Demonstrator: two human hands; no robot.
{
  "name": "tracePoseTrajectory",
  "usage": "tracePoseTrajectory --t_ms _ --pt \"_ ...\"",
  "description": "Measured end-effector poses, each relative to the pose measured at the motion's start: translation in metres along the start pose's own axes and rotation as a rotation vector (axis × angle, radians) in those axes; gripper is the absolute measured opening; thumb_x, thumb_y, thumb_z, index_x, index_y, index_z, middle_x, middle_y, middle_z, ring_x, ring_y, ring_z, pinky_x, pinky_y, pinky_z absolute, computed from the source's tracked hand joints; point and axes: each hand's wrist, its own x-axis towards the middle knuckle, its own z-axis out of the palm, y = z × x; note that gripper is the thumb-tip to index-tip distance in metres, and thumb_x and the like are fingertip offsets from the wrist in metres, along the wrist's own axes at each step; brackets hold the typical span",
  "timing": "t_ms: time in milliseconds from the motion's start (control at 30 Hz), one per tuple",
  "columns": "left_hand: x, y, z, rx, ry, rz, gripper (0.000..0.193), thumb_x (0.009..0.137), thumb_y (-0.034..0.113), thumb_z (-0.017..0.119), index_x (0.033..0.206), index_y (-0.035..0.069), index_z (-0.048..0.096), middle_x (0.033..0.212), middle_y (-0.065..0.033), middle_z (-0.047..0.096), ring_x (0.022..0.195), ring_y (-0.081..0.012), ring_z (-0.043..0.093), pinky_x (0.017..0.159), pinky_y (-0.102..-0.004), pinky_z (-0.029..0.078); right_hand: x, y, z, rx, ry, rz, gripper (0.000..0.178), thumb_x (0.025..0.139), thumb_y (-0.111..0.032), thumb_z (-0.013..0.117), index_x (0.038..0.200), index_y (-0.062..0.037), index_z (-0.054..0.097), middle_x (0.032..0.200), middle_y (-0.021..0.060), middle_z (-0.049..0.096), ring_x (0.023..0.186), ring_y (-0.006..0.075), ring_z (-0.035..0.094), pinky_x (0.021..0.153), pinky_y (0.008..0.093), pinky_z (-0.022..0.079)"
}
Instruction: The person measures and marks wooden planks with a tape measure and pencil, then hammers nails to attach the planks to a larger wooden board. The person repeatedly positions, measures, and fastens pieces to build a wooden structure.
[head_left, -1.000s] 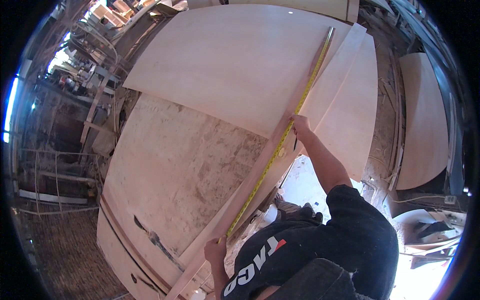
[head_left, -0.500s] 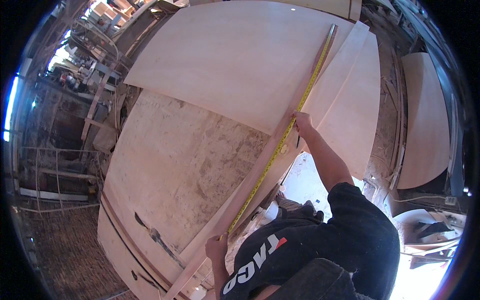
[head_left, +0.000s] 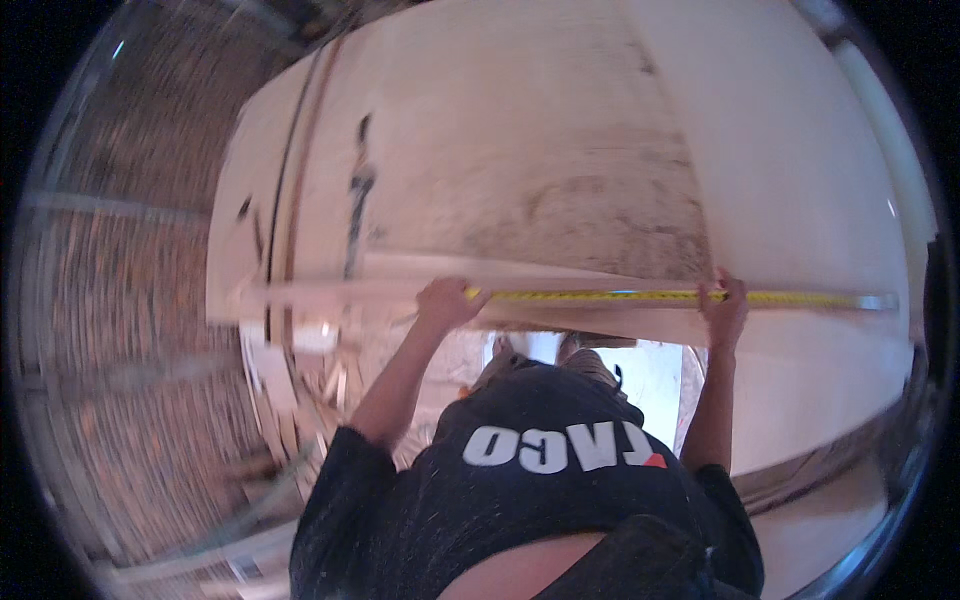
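Where the tape measure (head_left: 600, 295) lies: in the head view, its yellow blade stretches from the middle out toward 3 o'clock along a long wooden strip (head_left: 350, 293), the silvery end (head_left: 878, 301) farthest out.
Left hand (head_left: 448, 303): near the middle, fingers pinched narrow on the blade's near end.
Right hand (head_left: 724, 310): at 3 o'clock, fingers closed over the blade; whether they clasp the strip too, I cannot tell.
Pale panel (head_left: 480, 120): across 12 o'clock, beyond the strip, with dark gashes (head_left: 360, 190) toward 10 o'clock.
Wood scraps (head_left: 340, 385): at 8 o'clock, somewhat blurred.
Blade's lie: to my mind, best flat and parallel with the strip, without twist or sag between the hands.
Grip: I'd pinch firmly at both points, so nothing creeps, and read any mark from straight above.
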Motion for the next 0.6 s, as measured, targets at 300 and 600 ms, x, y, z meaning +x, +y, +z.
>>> tracePoseTrajectory --t_ms 300,600 --pt "-0.01 -0.024 -0.004 -0.072 -0.036 -0.191 0.062 0.078 0.068 0.071 0.109 0.014 0.078 0.108 -0.0135 0.076 0.107 -0.0315 0.073 0.09 -0.0505 0.057 -0.023 -0.178 0.056 -0.205 -0.606 -0.754 0.089 0.067 -0.032 0.095 0.144 -0.0167 0.054 0.147 0.012 0.054 0.126 0.0373 0.062 0.098 0.0525 0.055" --pt "-0.024 -0.038 -0.014 -0.107 0.005 -0.216 0.061 0.077 0.066 0.073 0.108 0.015 0.08 0.104 -0.0123 0.077 0.103 -0.0317 0.074 0.087 -0.0493 0.058 -0.017 -0.197 0.046 -0.352 -0.795 -0.684 0.064 0.079 -0.026 0.085 0.137 -0.0165 0.058 0.138 0.0115 0.059 0.118 0.0375 0.066 0.093 0.0527 0.056"
